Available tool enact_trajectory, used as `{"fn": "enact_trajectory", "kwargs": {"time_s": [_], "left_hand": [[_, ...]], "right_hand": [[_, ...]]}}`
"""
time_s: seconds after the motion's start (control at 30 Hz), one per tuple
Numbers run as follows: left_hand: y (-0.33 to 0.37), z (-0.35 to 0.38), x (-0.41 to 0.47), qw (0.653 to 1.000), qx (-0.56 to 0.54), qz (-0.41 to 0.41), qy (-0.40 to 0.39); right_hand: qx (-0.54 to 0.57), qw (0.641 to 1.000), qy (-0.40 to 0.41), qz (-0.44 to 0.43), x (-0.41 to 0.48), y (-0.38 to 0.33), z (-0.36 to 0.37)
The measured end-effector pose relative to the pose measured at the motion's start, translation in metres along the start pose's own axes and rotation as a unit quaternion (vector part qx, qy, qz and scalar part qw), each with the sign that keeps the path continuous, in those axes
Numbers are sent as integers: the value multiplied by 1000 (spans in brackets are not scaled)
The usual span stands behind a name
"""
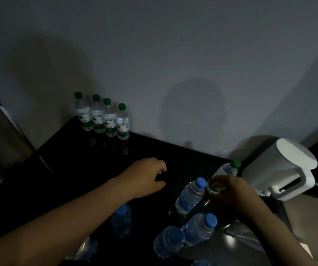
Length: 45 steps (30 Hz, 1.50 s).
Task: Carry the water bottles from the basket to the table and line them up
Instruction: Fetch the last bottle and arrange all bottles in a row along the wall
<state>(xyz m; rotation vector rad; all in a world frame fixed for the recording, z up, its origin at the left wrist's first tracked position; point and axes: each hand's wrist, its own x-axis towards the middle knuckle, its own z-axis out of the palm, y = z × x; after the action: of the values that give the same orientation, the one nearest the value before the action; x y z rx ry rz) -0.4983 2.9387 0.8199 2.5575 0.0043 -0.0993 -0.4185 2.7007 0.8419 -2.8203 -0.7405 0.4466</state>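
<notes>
With the right hand [229,191] clamped in a firm grip round the tilted green-capped bottle [227,169] at four o'clock, left hand [146,177] loose and empty, I'd carry it upright to the row [102,118] at eleven o'clock on the counter [77,169].

The tabletop [77,160] is black and glossy, throwing back faint reflections of the green-capped bottles [104,117]. Those are clear, shiny plastic with paper-like printed labels. The blue-capped bottles [190,196] are ribbed transparent plastic. The white kettle [280,166] looks smooth, matt plastic. The wall [173,54] is flat, matt paint.
</notes>
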Motion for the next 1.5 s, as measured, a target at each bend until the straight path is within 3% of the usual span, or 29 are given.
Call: {"fn": "enact_trajectory", "kwargs": {"time_s": [0.17,0.53,0.97,1.3,1.5], "left_hand": [[26,19,35,999,8,18,-26],[53,54,69,996,18,-7,-83],[65,79,93,994,23,-27,-105],[63,89,105,993,28,-31,-112],[61,94,107,992,15,-37,-116]], "right_hand": [[19,999,5,44,2,42,-5],[34,999,14,40,24,105,-5],[68,987,122,74,96,137,-4],[58,995,80,33,122,135,5],[32,996,68,53,128,134,14]]}}
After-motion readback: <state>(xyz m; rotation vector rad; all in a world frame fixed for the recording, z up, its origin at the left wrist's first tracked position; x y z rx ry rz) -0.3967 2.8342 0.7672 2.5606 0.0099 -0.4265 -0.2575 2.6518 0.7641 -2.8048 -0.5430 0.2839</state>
